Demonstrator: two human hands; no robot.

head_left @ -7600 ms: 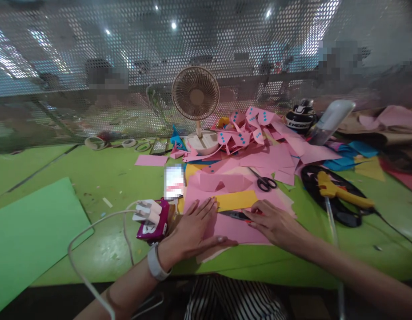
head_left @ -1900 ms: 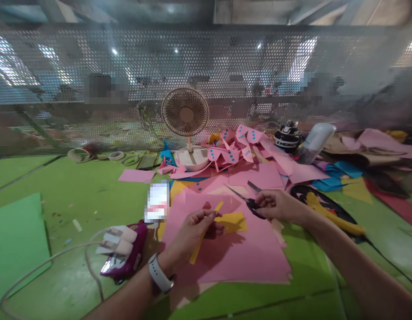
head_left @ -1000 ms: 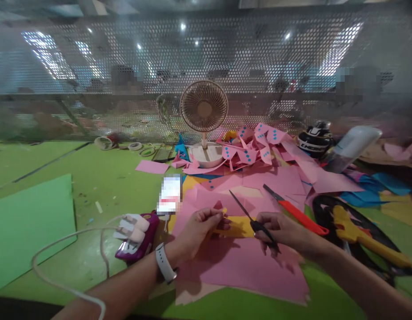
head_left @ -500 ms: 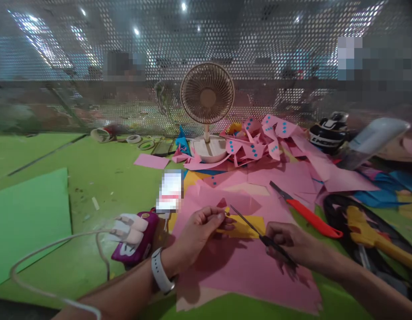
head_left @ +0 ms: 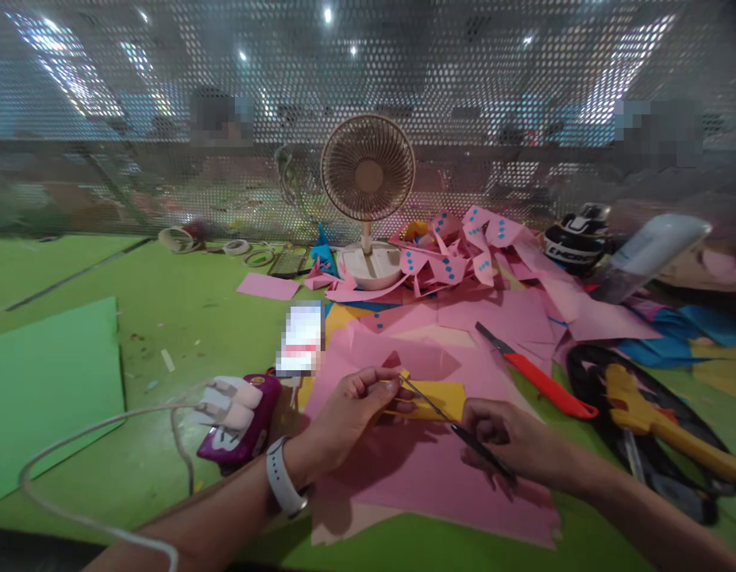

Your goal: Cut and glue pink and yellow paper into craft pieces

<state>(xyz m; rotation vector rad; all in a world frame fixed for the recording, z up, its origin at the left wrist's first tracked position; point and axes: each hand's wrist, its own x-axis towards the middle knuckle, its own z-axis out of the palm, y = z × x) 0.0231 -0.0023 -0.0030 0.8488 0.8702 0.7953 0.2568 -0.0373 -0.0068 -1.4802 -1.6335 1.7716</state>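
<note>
My left hand is closed in a pinch on a small yellow paper piece whose tip shows above the fingertips. My right hand grips black-handled scissors, seen nearly edge-on. Their thin blades point up and left, with the tips at the small piece beside my left fingers. Under the blades, a yellow paper strip lies on stacked pink paper sheets. My left fingers partly cover the strip's left end.
A red-handled knife lies right of the sheets, beside a black tray holding a yellow tool. At left are a phone, a purple pouch and white chargers. A fan stands behind, near pink scraps.
The scissors have moved slightly left, bringing their blade tips up to the small yellow piece. My left hand keeps its pinch. The whole view has shifted a little.
</note>
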